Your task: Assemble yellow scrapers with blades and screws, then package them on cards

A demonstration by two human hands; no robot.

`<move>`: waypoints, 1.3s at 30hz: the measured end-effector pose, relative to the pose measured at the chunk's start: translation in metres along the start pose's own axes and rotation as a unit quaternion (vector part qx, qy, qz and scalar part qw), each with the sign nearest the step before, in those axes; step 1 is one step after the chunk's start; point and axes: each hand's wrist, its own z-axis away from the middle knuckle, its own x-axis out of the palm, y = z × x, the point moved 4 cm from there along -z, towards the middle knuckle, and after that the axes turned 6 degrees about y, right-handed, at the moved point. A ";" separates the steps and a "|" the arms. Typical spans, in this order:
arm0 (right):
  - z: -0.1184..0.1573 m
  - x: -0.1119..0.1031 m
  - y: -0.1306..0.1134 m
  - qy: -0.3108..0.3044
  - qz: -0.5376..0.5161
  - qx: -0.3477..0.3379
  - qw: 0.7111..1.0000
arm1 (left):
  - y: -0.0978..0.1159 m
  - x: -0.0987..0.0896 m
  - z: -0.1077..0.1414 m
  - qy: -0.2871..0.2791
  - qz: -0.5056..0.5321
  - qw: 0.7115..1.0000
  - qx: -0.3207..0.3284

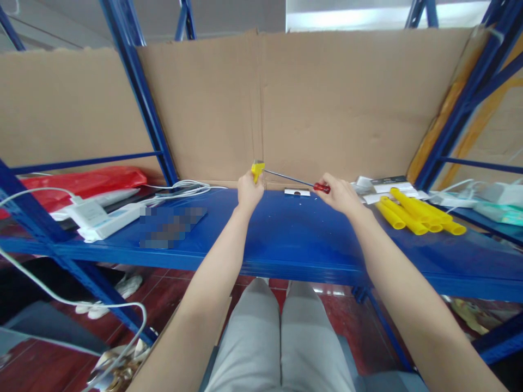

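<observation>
My left hand point(250, 190) is closed round a small yellow piece point(257, 171) with a greyish top, held up over the far part of the blue shelf point(294, 239). What kind of piece it is I cannot make out. A screwdriver point(290, 178) with a red handle and a long thin shaft is gripped by my right hand point(338, 193). Its shaft points left, with the tip at or close to the yellow piece; contact is unclear. Below the shaft, a small white strip point(297, 192) with a dark spot lies near the back of the shelf.
Several yellow tubes point(417, 212) lie at the right, near white papers point(379, 188). At the left are a white power strip point(112, 223), coiled white cables point(190, 188) and a red bag point(93, 185). A cardboard panel point(327, 103) stands behind; blue posts point(143, 98) frame the shelf.
</observation>
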 end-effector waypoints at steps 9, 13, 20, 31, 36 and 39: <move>0.002 0.001 -0.005 -0.030 -0.005 -0.013 0.999 | -0.005 0.004 -0.002 0.021 0.015 1.000 0.008; 0.001 0.003 -0.004 -0.027 -0.011 -0.001 1.000 | -0.004 0.002 -0.002 0.011 0.006 1.000 0.002; 0.002 0.000 -0.003 -0.010 0.014 -0.015 1.000 | -0.004 0.002 -0.001 0.004 -0.005 1.000 0.007; 0.001 0.000 -0.007 -0.039 -0.025 -0.002 0.999 | -0.003 -0.001 -0.001 -0.002 -0.021 1.000 0.004; 0.002 0.000 -0.004 -0.020 -0.004 0.004 1.000 | -0.005 0.001 -0.002 0.004 -0.016 1.000 0.009; 0.002 -0.001 -0.006 -0.008 -0.003 -0.026 1.000 | -0.007 0.001 -0.002 0.015 -0.005 1.000 0.014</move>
